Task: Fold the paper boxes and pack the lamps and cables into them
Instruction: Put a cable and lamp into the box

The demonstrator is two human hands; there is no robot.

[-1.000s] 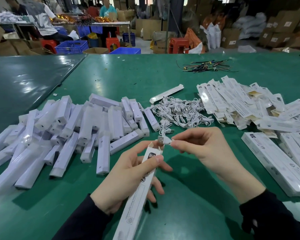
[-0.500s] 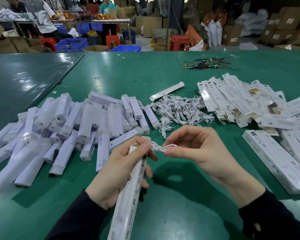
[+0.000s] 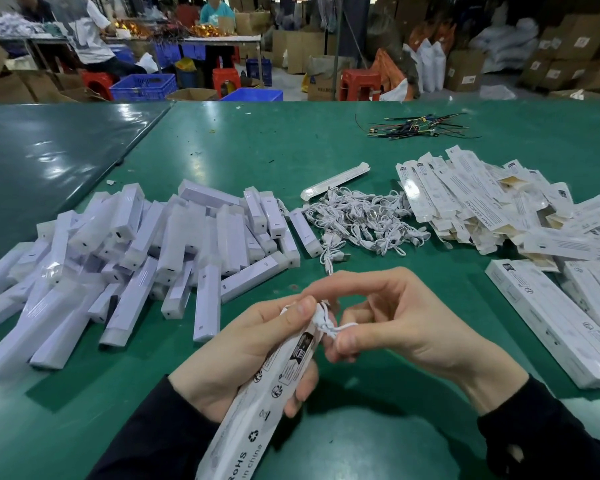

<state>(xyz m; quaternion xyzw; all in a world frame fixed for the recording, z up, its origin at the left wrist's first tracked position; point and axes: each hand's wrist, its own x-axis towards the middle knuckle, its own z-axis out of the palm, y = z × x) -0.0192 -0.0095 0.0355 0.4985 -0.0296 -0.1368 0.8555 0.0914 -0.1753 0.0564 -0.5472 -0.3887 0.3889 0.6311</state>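
green table (image 3: 326, 174) – left hand (image 3: 243, 355) grips paper box (image 3: 257, 410), right hand (image 3: 395, 323) pinches cable (image 3: 329, 328) at its mouth

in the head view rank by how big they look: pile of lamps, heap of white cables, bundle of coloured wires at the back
1. pile of lamps, the widest spread.
2. heap of white cables.
3. bundle of coloured wires, smallest, though it lies farther from the camera, so its true size is unsure.

One camera on the person's head looks forward and down, close over the green table (image 3: 326, 147), with the room far behind.
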